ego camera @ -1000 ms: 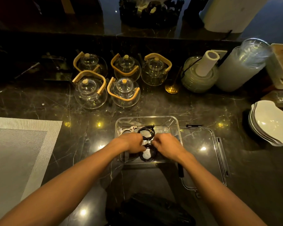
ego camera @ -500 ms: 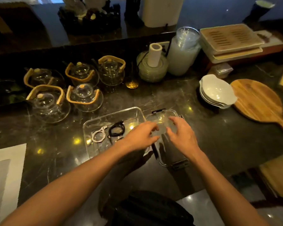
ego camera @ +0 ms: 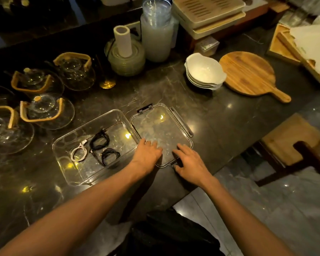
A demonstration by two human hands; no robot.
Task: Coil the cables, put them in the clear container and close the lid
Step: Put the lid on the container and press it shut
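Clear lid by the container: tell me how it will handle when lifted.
The clear lid looks thin and flat, so probably light and slightly flexible. Its glossy surface may slip. The side latches will likely flap.

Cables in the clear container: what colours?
One white cable and two black cables, coiled inside the container; head view shows it.

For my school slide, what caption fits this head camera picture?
Both hands rest on the clear plastic lid beside the open clear container holding coiled cables.
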